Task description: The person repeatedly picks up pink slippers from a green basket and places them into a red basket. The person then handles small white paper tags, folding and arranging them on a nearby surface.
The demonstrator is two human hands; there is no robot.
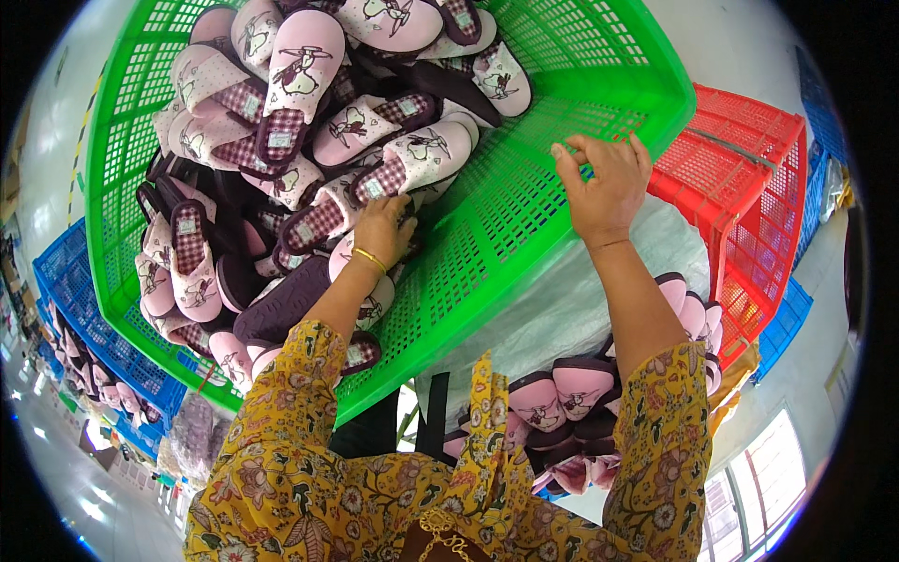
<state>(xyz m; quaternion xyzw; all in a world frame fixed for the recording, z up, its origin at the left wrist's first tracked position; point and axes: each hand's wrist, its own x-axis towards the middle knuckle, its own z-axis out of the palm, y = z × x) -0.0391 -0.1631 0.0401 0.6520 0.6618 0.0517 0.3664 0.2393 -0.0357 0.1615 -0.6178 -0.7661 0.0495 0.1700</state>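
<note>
Dozens of pink slippers lie loosely heaped in the green basket, so much seems left; a smaller group sits outside it, some side by side, perhaps already arranged. The left hand is among the heap, grip unclear; the right hand, well apart, is slipperless at the rim, thumb and fingers parted

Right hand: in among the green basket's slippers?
No, the right hand is at the rim of the green basket, while the left hand is among the slippers.
</note>
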